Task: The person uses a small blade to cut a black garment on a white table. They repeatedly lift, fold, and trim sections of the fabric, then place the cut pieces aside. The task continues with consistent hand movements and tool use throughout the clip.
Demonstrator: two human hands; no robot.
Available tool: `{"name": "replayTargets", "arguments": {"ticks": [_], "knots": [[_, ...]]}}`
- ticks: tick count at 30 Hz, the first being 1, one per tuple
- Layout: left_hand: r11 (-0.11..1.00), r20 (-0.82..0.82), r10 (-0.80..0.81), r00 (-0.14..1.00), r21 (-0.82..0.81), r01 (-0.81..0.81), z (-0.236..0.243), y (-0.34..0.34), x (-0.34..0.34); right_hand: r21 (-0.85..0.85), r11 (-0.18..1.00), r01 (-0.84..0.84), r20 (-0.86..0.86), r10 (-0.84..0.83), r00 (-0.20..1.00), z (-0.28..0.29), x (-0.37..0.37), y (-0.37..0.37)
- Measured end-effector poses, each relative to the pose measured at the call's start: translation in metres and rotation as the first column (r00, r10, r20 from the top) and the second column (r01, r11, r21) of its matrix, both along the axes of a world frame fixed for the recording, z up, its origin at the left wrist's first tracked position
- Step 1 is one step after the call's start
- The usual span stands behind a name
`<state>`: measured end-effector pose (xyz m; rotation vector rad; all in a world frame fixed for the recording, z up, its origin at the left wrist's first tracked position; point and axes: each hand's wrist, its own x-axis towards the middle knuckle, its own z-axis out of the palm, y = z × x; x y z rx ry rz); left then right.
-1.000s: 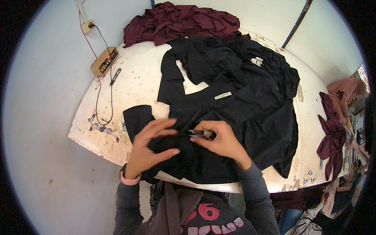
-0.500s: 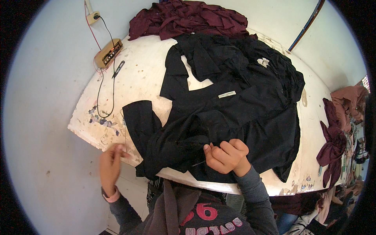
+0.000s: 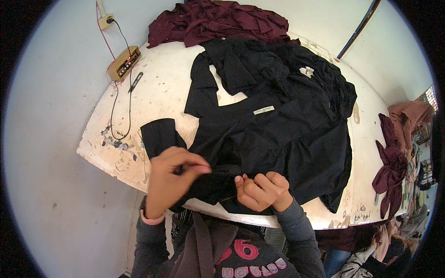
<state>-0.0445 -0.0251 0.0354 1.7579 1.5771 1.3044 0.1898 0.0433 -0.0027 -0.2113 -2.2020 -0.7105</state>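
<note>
From where I stand, the black garment (image 3: 301, 143) lies spread under and beyond both hands, its near folds right at the fingers. The left hand (image 3: 162, 180) has its thumb and fingertips drawn together over the cloth, slightly blurred; I can't tell whether anything is pinched there. Just beside it, the right hand (image 3: 260, 192) is curled closed against the garment, thumb near the forefinger, and whatever sits inside that fist is hidden from me. A pale label (image 3: 263, 110) shows on the cloth ahead of the hands. Farther beyond them is a heap of dark red cloth (image 3: 218, 23). Well off past the left hand, a black slim tool (image 3: 136, 81) lies on the worn white table (image 3: 162, 69), near a tan box (image 3: 124, 64) with knobs.
</note>
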Motion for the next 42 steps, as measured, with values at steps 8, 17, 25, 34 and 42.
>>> {"name": "replayTargets", "arguments": {"ticks": [8,17,25,34,42], "knots": [[0.673,0.026,0.737,0.675,-0.113,-0.731,-0.087,-0.110,-0.178,-0.011,0.998,-0.057,0.023,0.057,0.998,-0.009,0.006,0.002],[0.345,-0.428,0.819,0.381,-0.162,-0.924,-0.120,-0.178,-0.228,-0.583,0.794,-0.173,0.052,0.249,0.967,-0.013,0.007,-0.017],[0.977,-0.084,0.156,0.984,-0.136,-0.166,-0.091,0.035,-0.076,-0.916,0.398,0.043,0.229,0.431,0.873,-0.022,0.020,-0.036],[0.939,0.478,0.099,0.873,-0.336,0.078,-0.095,0.104,-0.034,-0.976,0.215,0.012,0.092,0.369,0.925,-0.003,0.030,-0.034],[0.924,0.575,-0.054,0.816,-0.281,0.259,-0.052,0.068,-0.013,-0.924,0.153,-0.351,-0.341,0.093,0.936,0.032,0.010,0.024]]}}
